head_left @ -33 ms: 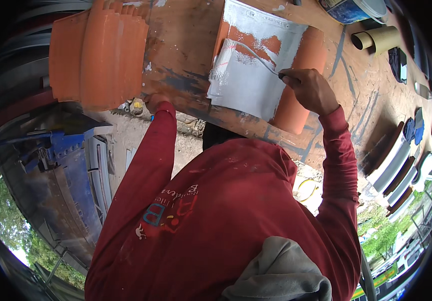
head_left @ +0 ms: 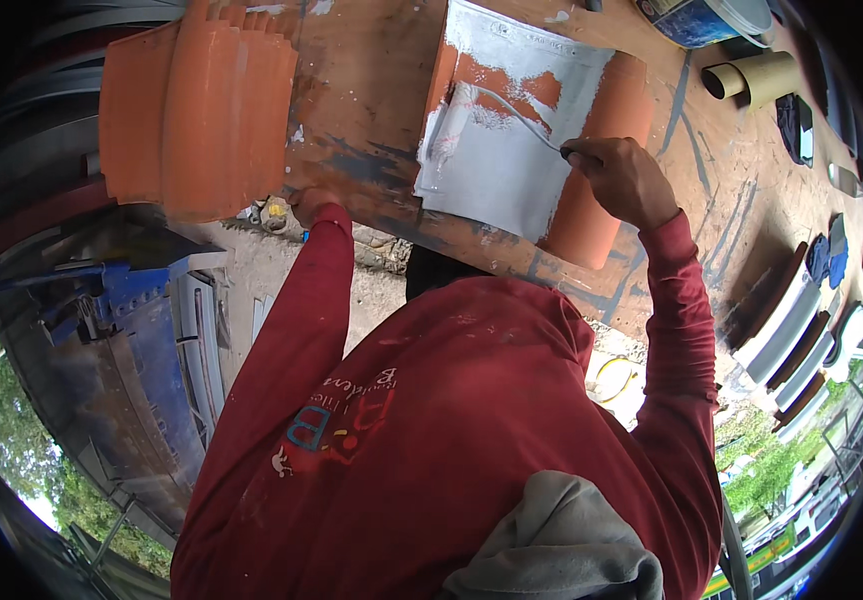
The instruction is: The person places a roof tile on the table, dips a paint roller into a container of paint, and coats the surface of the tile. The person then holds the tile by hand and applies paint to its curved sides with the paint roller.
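Note:
My right hand (head_left: 626,180) is closed round the dark handle of a paint roller (head_left: 454,120). A thin bent metal rod runs from that handle to the roller's sleeve, which lies near the left edge of an orange clay roof tile (head_left: 591,225). Wet grey-white paint covers most of the tile's flat pan. Orange patches show through beyond the roller, and the raised right side is bare orange. At the near edge of the wooden table (head_left: 351,100), my left hand (head_left: 313,205) is curled on the rim, its fingers partly hidden.
A stack of orange roof tiles (head_left: 196,120) stands at the table's left end. Far right are a paint bucket (head_left: 706,22) and a tan cardboard tube (head_left: 751,78). Several curved tiles in dark and grey colours (head_left: 786,325) lie further right. Blue metal machinery (head_left: 151,350) stands at the left.
The roller has shifted slightly to the right over the painted pan, and my right hand has moved a little with it. My left hand stays at the table edge.

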The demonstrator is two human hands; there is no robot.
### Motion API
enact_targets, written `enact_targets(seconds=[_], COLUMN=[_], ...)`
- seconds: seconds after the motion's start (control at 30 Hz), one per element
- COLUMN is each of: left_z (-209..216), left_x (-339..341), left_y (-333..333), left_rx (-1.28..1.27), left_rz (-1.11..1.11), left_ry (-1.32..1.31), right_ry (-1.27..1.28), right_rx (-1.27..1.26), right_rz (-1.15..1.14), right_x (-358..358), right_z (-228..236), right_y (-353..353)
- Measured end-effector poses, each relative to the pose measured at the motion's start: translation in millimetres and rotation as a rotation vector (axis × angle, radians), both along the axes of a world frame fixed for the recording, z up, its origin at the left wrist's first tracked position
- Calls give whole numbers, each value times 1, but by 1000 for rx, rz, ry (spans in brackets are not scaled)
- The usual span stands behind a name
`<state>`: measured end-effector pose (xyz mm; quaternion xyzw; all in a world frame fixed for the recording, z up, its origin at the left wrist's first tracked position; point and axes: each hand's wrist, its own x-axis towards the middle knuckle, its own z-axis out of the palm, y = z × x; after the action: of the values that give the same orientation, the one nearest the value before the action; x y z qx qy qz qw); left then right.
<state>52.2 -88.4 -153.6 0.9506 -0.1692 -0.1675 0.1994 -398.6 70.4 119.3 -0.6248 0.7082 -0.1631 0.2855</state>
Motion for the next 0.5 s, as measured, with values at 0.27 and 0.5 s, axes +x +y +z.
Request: enact_targets(seconds=[0.27,0.5], left_z=[-16,-10], left_x=[3,5], left_y=[1,5], left_rx=[-60,-58], left_rz=[-17,-24], left_ry=[-50,-105], right_ry=[-22,-80], right_rx=[34,94], right_rz=[-7,81], right_x=[-4,-28], right_z=[6,12], right_y=[-6,-27])
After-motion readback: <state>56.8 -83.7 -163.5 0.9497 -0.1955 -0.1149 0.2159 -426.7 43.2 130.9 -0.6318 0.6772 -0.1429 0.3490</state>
